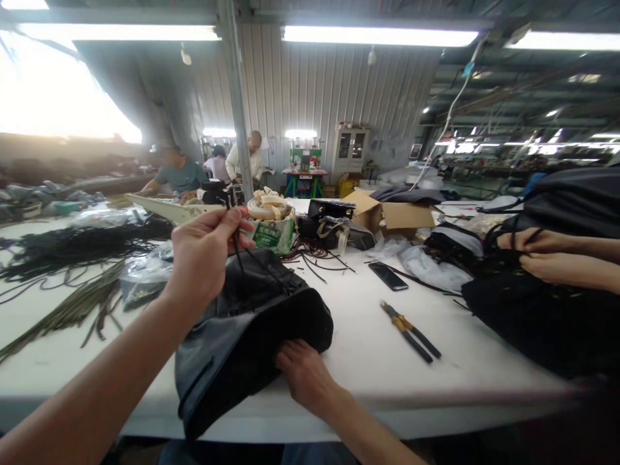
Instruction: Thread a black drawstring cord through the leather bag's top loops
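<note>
A black drawstring bag [217, 349] rests on the white table in front of me, its wide opening turned toward me and to the right. My left hand [206, 252] is raised above the bag, thumb and fingers pinched on its thin black cords [237, 248], which run down to the eyelets. At the opening, my right hand [307, 374] reaches in over the lower rim with curled fingers closed on the bag; the fingertips are hidden in the dark interior. Pliers [409, 330] with black and yellow handles lie to the right of the bag.
A phone [387, 276] lies beyond the pliers. Black cords [82, 248] and olive cords [72, 310] spread at left beside a plastic bag [145, 278]. Behind stand a cardboard box [407, 216] and a tape roll [266, 206]. At right, a co-worker's hands [557, 255] handle a black bag [537, 310].
</note>
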Action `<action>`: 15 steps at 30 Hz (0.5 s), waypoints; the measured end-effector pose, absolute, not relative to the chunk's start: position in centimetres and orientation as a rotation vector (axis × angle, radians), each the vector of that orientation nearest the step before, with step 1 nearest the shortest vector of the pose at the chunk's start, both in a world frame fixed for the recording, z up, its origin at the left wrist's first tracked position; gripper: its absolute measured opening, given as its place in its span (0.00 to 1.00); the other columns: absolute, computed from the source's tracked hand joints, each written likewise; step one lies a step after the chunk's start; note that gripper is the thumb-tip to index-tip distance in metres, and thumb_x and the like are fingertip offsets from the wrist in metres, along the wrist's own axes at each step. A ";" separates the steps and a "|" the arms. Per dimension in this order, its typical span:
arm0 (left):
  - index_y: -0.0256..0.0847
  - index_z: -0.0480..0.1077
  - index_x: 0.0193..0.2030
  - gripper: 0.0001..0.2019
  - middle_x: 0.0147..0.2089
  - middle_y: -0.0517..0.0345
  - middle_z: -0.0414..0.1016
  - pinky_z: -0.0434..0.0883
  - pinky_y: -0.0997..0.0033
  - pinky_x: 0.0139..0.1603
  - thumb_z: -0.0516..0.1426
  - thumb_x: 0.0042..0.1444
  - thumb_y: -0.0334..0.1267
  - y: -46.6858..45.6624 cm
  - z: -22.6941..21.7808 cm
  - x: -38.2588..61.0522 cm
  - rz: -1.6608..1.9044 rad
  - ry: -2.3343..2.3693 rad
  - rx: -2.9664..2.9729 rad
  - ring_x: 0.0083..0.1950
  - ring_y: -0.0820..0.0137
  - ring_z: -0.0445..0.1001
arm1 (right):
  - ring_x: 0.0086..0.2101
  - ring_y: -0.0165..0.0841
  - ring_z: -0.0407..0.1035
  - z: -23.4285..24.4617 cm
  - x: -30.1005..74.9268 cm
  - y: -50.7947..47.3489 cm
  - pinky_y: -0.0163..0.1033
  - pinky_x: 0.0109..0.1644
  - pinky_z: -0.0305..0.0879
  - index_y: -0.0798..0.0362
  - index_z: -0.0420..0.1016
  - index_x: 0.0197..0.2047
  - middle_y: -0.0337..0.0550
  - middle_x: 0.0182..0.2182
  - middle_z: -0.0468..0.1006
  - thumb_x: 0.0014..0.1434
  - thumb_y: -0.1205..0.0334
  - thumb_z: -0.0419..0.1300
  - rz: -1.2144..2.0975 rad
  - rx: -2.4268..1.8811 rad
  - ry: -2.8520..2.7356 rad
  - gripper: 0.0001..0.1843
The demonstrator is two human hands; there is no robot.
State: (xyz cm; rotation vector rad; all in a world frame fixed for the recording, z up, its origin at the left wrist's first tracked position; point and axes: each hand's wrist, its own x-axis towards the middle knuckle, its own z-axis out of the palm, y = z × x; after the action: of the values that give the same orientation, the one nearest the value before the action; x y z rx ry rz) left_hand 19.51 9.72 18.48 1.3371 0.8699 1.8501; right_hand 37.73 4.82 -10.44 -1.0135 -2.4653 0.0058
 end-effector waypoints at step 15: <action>0.34 0.84 0.43 0.20 0.32 0.54 0.77 0.64 0.79 0.25 0.74 0.59 0.52 5.6 7.2 19.7 1.377 0.795 1.119 0.25 0.79 0.61 | 0.43 0.34 0.82 -0.4 39.3 -0.1 0.35 0.49 0.76 0.48 0.83 0.51 0.44 0.44 0.87 0.78 0.62 0.60 0.382 -0.873 -1.564 0.08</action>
State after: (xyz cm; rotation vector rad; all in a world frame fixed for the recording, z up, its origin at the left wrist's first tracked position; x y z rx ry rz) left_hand 19.69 5.59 7.16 1.1188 0.7950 1.3773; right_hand 39.29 -0.10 -0.40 -0.8726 -1.5635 0.3820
